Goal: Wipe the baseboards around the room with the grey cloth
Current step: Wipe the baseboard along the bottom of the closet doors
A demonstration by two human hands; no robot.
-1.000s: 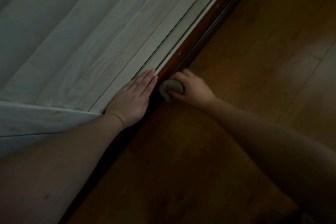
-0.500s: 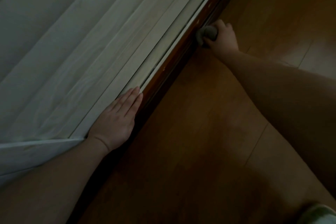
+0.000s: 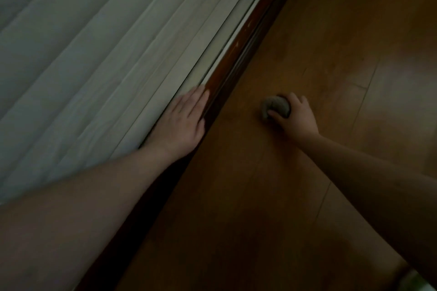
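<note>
The baseboard [image 3: 236, 59] is a dark reddish-brown strip whose long axis runs diagonally, from the near left to the far right, where it leaves the top edge of the view. It sits between a pale white panel [image 3: 106, 54] on its left and the wooden floor [image 3: 331, 42] on its right. A few light scuff marks show on its upper face, and a thin white edge runs along its left side. Its near stretch is lost in shadow under the left forearm.

The grey cloth [image 3: 275, 107] is bunched into a small rounded wad, dull grey with a fold curling over its far-left side. It lies on the floor, to the right of the baseboard and clearly apart from it, not touching the strip.

The right hand [image 3: 296, 117] holds the wad: its grip is closed on the cloth, with the thumb pressed across the near side and the fingers curled over the far and right sides. The right forearm reaches in from the near right.

The left hand [image 3: 185, 119] lies flat with straight fingers pointing far and slightly right, along the line of the baseboard. Its palm rests on the lower edge of the white panel, and its fingertips and right edge meet the baseboard's top. This grip is open, holding nothing.

The light is dim, and a soft pale glare lies on the floor at the far right.
</note>
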